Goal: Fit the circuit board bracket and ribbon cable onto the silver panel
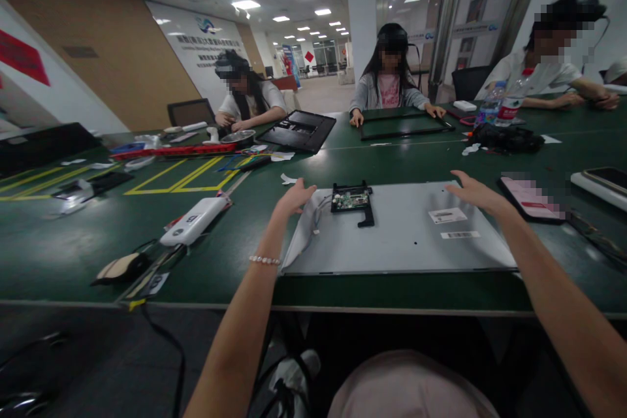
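Note:
A flat grey display panel (392, 245) lies on the table right in front of me. Near its far left part sits a green circuit board (351, 200) in a black plastic bracket (366, 217), with thin cables (318, 209) running along the left side. Two white labels (447, 215) are stuck on its right half. My left hand (294, 197) is at the panel's far left corner, fingers stretched out. At the far right edge is my right hand (475, 192), its thumb and fingers apart. Whether either hand touches the panel I cannot tell.
On the left lie a white power strip (193, 221) and a mouse (122, 268); on the right, a phone (531, 198). Across the green table (245, 287), a person handles a black frame (406, 125). Bottles (509, 104) and a black cover (298, 130) are farther back.

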Motion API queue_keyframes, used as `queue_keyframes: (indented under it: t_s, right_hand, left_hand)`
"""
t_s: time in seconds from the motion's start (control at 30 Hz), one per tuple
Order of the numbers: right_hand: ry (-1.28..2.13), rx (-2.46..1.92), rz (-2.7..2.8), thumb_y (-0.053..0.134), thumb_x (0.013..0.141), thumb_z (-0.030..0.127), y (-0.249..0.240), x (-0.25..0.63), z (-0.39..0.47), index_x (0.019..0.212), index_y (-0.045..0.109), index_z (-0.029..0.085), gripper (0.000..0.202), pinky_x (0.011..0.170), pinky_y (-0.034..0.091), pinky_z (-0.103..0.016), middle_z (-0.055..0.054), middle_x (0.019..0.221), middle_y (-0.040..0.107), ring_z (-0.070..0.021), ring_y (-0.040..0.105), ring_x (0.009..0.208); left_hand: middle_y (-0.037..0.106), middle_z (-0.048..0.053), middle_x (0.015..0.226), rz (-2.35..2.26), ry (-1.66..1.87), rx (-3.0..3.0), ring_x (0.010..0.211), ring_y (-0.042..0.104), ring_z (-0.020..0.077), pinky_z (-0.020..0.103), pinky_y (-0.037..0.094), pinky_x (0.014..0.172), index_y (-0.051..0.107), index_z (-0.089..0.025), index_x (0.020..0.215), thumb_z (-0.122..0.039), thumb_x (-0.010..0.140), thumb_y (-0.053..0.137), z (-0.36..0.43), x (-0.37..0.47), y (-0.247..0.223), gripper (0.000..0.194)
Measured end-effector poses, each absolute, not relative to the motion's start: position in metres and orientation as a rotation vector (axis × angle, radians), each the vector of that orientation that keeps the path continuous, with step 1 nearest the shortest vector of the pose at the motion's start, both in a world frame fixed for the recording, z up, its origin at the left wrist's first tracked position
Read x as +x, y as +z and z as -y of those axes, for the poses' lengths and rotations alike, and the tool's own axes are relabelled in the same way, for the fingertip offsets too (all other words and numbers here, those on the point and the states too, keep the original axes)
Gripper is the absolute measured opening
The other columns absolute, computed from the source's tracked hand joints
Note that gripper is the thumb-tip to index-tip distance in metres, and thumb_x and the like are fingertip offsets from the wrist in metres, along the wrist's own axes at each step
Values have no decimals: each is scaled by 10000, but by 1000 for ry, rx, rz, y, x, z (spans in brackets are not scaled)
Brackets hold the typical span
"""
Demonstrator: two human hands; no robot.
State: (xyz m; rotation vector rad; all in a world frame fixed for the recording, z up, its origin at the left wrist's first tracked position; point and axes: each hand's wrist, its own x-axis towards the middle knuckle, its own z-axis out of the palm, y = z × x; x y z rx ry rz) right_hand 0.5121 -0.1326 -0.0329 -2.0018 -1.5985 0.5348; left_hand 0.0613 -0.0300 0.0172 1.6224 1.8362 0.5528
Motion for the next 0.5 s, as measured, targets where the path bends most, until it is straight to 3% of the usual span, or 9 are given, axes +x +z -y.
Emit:
queue_keyframes:
  t_s: [0.2, 0.3, 0.5]
  right_hand:
    - [490, -2078, 1598, 508, 843, 543, -33, 516, 135, 1499, 290, 138, 801, 1040, 373, -506, -211, 1397, 502, -385, 475, 1281]
    - [472, -2097, 1590, 481, 855, 546, -32, 516, 137, 1504, 276, 123, 802, 1021, 386, -521, -224, 1354, 540, -394, 499, 1255]
    - [439, -2130, 1575, 514, 839, 542, -24, 511, 143, 1491, 305, 180, 775, 987, 393, -559, -186, 1256, 625, -393, 559, 1183]
  left_hand:
    - [539, 210, 1324, -1879, 506, 1744, 1143, 555, 405, 374, 547, 657, 400, -171, 1392, -444, 776, 656, 26, 73, 14, 721]
    - [519, 222, 1355, -1882, 463, 1754, 1160, 541, 430, 411, 544, 689, 407, -171, 1401, -429, 753, 675, 23, 80, 15, 747]
    - [508, 199, 1389, -1943, 216, 1919, 1157, 580, 353, 379, 479, 892, 452, -147, 1397, -396, 792, 606, 13, 97, 24, 672]
